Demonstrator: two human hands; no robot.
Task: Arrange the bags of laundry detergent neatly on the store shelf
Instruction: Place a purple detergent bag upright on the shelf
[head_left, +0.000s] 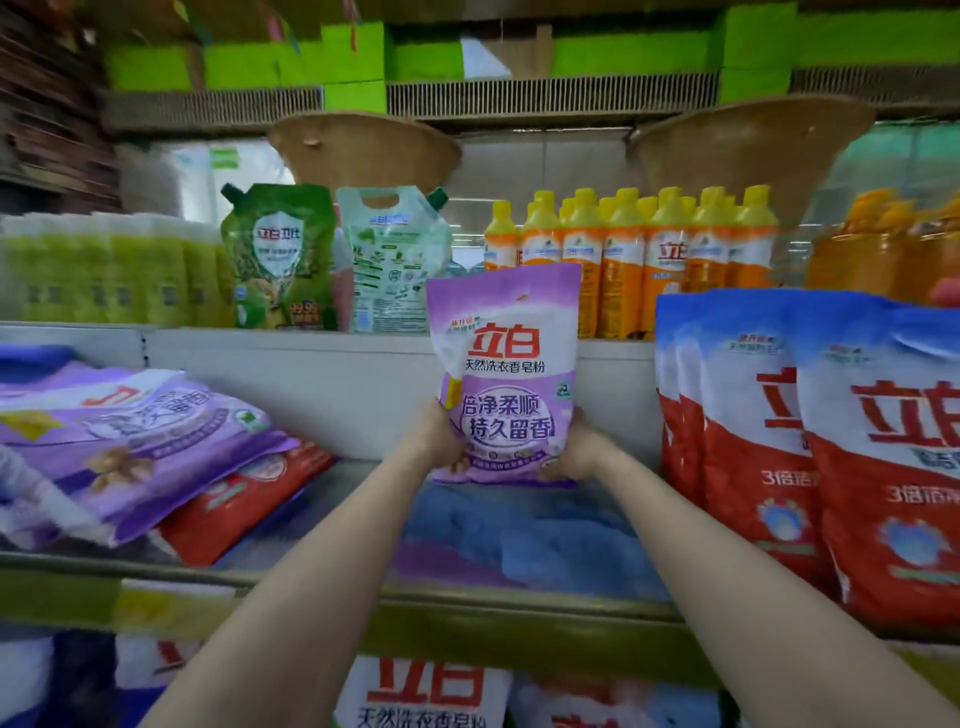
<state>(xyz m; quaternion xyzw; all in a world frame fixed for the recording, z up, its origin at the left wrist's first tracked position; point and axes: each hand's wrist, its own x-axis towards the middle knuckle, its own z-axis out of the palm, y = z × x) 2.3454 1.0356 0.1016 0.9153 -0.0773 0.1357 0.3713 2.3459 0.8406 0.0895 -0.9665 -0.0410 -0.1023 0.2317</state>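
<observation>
— Left hand and right hand, how placed?
— Both clamped on purple bag's lower corners, arms stretched forward, bag upright between them, above shelf.
— Step?
— Probably standing it up mid-shelf. Next: lower squarely, left of red bags, right of toppled pile.

Purple-and-white detergent bag, red lettering
</observation>
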